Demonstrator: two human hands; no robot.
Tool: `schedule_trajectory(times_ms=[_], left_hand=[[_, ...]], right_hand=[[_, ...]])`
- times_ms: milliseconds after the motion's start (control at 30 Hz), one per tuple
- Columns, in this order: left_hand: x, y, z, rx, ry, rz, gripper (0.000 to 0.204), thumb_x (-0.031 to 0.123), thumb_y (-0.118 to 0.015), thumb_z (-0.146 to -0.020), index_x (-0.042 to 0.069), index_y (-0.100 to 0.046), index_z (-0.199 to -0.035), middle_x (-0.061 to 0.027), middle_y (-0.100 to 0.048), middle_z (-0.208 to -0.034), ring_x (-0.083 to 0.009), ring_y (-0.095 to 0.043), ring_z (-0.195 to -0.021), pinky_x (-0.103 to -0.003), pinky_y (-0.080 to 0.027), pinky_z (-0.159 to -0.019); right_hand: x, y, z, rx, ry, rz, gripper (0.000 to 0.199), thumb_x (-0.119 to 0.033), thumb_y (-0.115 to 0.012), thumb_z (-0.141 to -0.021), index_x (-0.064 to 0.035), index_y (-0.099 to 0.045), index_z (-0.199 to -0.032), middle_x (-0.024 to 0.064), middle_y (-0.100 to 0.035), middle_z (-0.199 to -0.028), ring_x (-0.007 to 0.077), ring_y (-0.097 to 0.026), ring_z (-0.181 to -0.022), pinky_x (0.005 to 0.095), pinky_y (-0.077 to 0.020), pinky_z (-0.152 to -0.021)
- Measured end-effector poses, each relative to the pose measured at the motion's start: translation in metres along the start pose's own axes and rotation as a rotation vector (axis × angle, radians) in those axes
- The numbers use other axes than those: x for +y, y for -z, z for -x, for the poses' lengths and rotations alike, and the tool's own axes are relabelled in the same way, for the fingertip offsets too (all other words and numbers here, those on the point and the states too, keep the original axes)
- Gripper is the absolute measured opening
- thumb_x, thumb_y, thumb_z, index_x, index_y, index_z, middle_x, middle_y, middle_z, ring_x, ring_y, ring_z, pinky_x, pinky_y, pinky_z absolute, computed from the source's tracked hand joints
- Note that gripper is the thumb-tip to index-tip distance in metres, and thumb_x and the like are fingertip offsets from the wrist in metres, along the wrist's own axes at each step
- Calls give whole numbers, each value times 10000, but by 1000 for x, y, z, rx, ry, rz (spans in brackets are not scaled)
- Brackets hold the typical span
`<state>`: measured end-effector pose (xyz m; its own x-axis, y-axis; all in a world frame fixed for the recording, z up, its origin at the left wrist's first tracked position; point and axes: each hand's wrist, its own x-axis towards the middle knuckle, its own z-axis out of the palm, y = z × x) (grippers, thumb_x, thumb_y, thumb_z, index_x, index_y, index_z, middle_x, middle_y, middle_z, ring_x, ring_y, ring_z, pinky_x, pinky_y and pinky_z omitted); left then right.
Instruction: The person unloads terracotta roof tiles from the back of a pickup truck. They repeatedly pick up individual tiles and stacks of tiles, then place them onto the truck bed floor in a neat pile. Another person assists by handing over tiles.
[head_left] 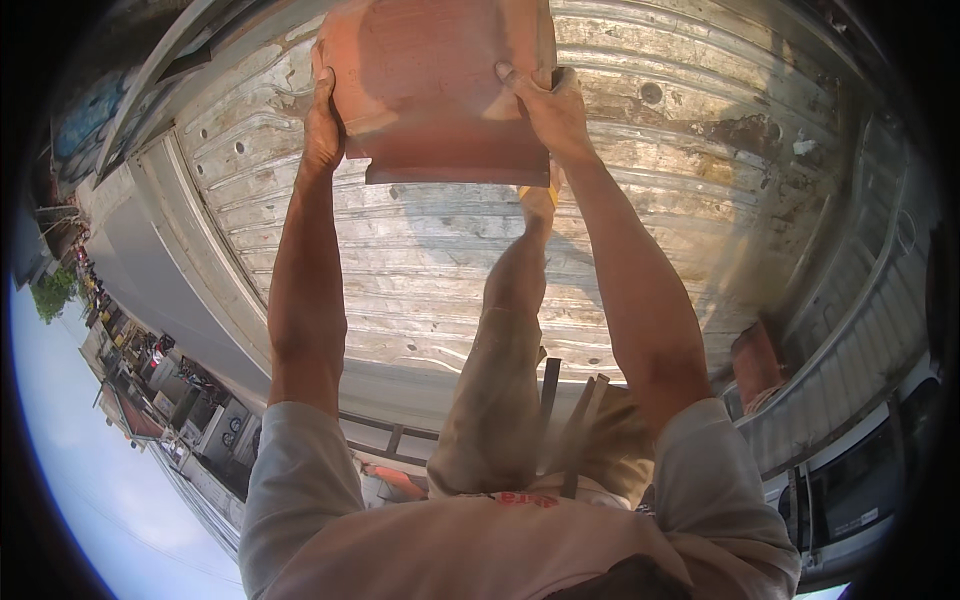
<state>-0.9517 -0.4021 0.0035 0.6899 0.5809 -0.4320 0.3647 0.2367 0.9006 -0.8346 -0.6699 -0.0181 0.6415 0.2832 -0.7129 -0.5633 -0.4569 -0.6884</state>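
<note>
A reddish-brown clay roof tile (440, 80) is held out in front of me at the top of the view, its far end cut off by the frame. My left hand (324, 125) is closed on its left edge, thumb up along the side. On the right edge, my right hand (555, 112) grips with the thumb lying on top of the tile and the fingers hidden beneath. Whether more tiles lie under this one, I cannot tell. Below it spreads a worn, ribbed metal truck bed (430, 225).
My leg (515, 280) reaches onto the bed under the tile. Low metal walls (200, 225) edge the bed on the left. More reddish tiles (757, 365) stand at the right near a corrugated sheet (850, 400). A vehicle (860, 490) stands at lower right.
</note>
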Motion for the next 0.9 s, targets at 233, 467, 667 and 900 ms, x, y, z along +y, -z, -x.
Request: schedule_trajectory(times_ms=[233, 467, 667, 900], left_hand=[[1, -25, 25, 22, 227, -502, 859, 640, -567, -875, -81, -527, -1340, -229, -558, -1310, -311, -536, -1173, -405, -418, -996], [-23, -12, 5, -121, 84, -798, 729, 548, -552, -923, -85, -572, -1284, -186, -619, -1181, -274, -558, -1058, -377, -425, -946], [-9, -87, 24, -124, 53, -162, 776, 581, -438, -971, 122, -222, -1559, -112, -345, -1546, -298, -340, -1412, -455, -284, -1160], [0, -81, 1, -246, 229, -50, 786, 480, -583, -941, 157, -214, -1555, -85, -338, -1543, -267, -350, -1405, -446, -312, -1152]], right_hand=[[59, 44, 21, 43, 84, -333, 808, -565, -739, -796, 97, -505, -1194, 208, -609, -1075, 248, -652, -971, 331, -545, -806], [56, 70, -9, 1, -52, -464, 831, -599, -706, -778, 100, -516, -1185, 227, -620, -1023, 286, -657, -932, 368, -549, -746], [36, 94, 0, 76, 7, -471, 687, -453, -743, -813, 91, -594, -1206, 212, -682, -1075, 268, -664, -999, 343, -519, -866], [50, 106, -16, 1, 26, -612, 637, -448, -731, -835, 28, -616, -1242, 200, -689, -1101, 300, -672, -992, 364, -520, -866]])
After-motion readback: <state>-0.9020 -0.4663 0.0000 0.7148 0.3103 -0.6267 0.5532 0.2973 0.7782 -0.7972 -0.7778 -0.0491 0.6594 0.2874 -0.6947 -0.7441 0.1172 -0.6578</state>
